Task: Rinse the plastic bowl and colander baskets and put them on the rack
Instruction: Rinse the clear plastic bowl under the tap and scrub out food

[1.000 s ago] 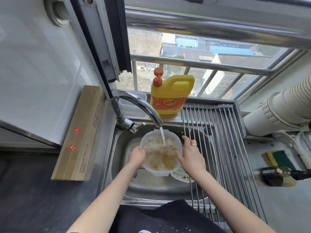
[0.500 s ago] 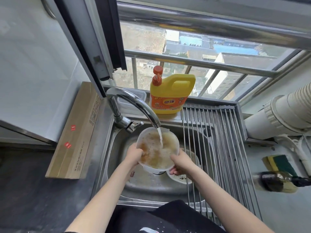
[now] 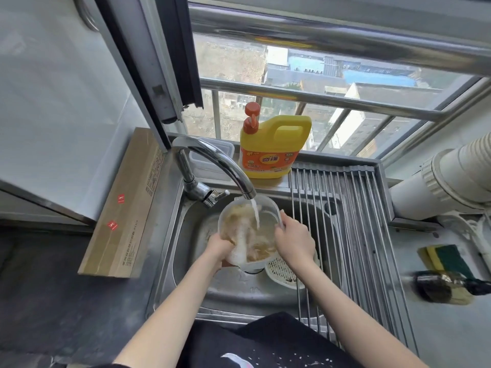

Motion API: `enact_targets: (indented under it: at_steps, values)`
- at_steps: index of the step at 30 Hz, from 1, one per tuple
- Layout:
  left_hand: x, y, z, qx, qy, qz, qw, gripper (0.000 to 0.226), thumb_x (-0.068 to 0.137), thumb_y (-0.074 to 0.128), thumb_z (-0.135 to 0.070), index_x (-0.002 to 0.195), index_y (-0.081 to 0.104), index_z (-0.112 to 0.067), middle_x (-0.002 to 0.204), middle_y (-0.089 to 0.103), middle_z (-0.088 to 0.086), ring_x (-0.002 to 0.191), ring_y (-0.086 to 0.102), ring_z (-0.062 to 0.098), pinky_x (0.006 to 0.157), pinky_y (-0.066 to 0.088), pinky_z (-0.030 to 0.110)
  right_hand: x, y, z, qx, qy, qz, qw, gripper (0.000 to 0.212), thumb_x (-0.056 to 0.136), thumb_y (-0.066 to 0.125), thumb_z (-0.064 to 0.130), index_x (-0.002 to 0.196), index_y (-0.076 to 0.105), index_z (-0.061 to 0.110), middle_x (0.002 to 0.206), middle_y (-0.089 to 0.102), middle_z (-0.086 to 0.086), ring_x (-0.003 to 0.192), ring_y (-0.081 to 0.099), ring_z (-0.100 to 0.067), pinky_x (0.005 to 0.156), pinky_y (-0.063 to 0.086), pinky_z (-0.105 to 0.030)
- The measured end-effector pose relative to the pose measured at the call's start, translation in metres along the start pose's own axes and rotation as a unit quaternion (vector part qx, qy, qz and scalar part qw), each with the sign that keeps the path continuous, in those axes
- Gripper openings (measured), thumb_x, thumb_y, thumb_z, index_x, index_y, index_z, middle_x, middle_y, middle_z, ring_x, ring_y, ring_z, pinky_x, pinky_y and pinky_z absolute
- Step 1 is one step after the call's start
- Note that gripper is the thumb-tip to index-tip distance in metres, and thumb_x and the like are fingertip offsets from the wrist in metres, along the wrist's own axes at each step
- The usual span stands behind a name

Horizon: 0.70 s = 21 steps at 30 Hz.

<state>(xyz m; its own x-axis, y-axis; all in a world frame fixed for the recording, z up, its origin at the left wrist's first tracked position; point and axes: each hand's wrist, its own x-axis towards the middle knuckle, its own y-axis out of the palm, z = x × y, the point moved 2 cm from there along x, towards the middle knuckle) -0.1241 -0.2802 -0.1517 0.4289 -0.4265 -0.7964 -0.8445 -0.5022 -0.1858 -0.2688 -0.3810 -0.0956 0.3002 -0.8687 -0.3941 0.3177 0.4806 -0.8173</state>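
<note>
A clear plastic bowl (image 3: 240, 221) full of murky brownish water is held tilted under the running faucet (image 3: 212, 160) above the sink (image 3: 180, 248). My left hand (image 3: 219, 247) grips its near-left rim. My right hand (image 3: 293, 239) grips its right rim. Water spills over the bowl's near edge. A white colander basket (image 3: 281, 274) lies in the sink below my right wrist, partly hidden. The metal roll-up rack (image 3: 353, 221) spans the sink's right half.
A yellow detergent jug (image 3: 273, 150) and a clear container (image 3: 210, 152) stand on the ledge behind the sink. A long cardboard box (image 3: 125, 208) lies on the left counter. A sponge (image 3: 446, 258) and a dark bottle (image 3: 441, 288) lie at right, below a white duct (image 3: 451, 176).
The bowl has been tipped toward me and its dirty water now pours over the near edge. Both hands shifted along the rim.
</note>
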Motion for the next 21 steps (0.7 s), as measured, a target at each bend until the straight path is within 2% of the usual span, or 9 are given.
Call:
enact_targets:
  at_steps: [4,6,9,11,13,15,17,19,21]
  values:
    - [-0.015,-0.007,-0.008,0.114,0.024,-0.074,0.990,0.034,0.089,0.037,0.004,0.110,0.061,-0.009,0.101,0.058,0.011,0.070,0.061,0.028,0.040,0.055,0.029,0.002,0.008,-0.011,0.134,0.050,0.087,0.986,0.025,0.089,0.044,0.022,0.106,0.063,0.019,0.087,0.067,-0.004,0.072,0.064,-0.024,0.062,0.054,-0.037]
    - [-0.020,-0.011,-0.016,0.183,0.049,-0.107,0.976,0.028,0.097,0.039,-0.011,0.115,0.061,-0.009,0.108,0.061,0.014,0.068,0.064,0.029,0.044,0.053,0.030,-0.005,0.013,-0.012,0.052,0.016,0.057,0.997,0.021,0.093,0.045,0.023,0.109,0.052,0.013,0.088,0.065,-0.006,0.071,0.061,-0.027,0.059,0.049,-0.037]
    - [-0.022,-0.015,-0.022,0.278,0.091,-0.156,0.944,0.043,0.104,0.031,-0.029,0.111,0.062,-0.001,0.112,0.065,0.018,0.098,0.064,0.034,0.064,0.043,0.031,-0.014,0.017,-0.002,-0.156,-0.138,-0.113,0.972,0.026,0.084,0.062,0.012,0.106,0.049,0.009,0.073,0.065,-0.007,0.058,0.059,-0.028,0.046,0.038,-0.031]
    - [-0.019,-0.015,-0.019,0.289,0.118,-0.162,0.936,0.049,0.104,0.026,-0.032,0.107,0.063,0.000,0.108,0.066,0.020,0.097,0.064,0.035,0.065,0.048,0.033,-0.016,0.025,0.008,-0.216,-0.311,-0.116,0.918,0.037,0.067,0.074,0.004,0.099,0.055,0.006,0.074,0.064,-0.009,0.065,0.064,-0.029,0.048,0.045,-0.032]
    - [-0.019,-0.013,-0.015,0.277,0.139,-0.144,0.940,0.052,0.103,0.026,-0.037,0.104,0.064,-0.002,0.102,0.066,0.021,0.087,0.067,0.037,0.060,0.055,0.035,-0.008,0.037,0.009,-0.222,-0.343,-0.004,0.913,0.045,0.078,0.065,0.010,0.120,0.052,0.002,0.113,0.062,-0.017,0.106,0.060,-0.035,0.082,0.049,-0.039]
    - [-0.018,-0.008,-0.012,0.257,0.151,-0.134,0.945,0.054,0.102,0.027,-0.042,0.103,0.065,-0.003,0.098,0.066,0.021,0.083,0.068,0.037,0.058,0.056,0.037,0.000,0.043,0.007,-0.220,-0.236,0.105,0.941,0.066,0.093,0.053,0.028,0.147,0.025,0.001,0.151,0.032,-0.017,0.140,0.030,-0.032,0.113,0.025,-0.040]
    - [-0.018,-0.005,-0.013,0.261,0.157,-0.146,0.941,0.055,0.101,0.026,-0.043,0.107,0.064,-0.004,0.105,0.066,0.023,0.098,0.062,0.039,0.074,0.052,0.039,-0.001,0.049,0.012,-0.220,-0.181,0.217,0.934,0.074,0.098,0.038,0.044,0.152,0.005,0.006,0.160,0.005,-0.014,0.147,0.009,-0.032,0.119,0.009,-0.042]
    - [-0.018,-0.004,-0.012,0.248,0.157,-0.150,0.944,0.053,0.102,0.026,-0.041,0.110,0.063,-0.003,0.111,0.064,0.025,0.107,0.058,0.040,0.086,0.046,0.039,-0.007,0.053,0.016,-0.191,-0.175,0.338,0.905,0.070,0.099,0.027,0.052,0.153,0.003,0.014,0.160,-0.005,-0.009,0.147,-0.001,-0.033,0.119,0.002,-0.046]
    - [-0.016,-0.003,-0.012,0.234,0.163,-0.134,0.949,0.051,0.103,0.027,-0.037,0.109,0.063,0.000,0.111,0.064,0.026,0.109,0.057,0.040,0.088,0.044,0.039,-0.005,0.049,0.017,-0.221,-0.213,0.325,0.895,0.060,0.100,0.023,0.050,0.153,0.013,0.022,0.161,0.004,-0.004,0.148,-0.001,-0.028,0.118,0.000,-0.046]
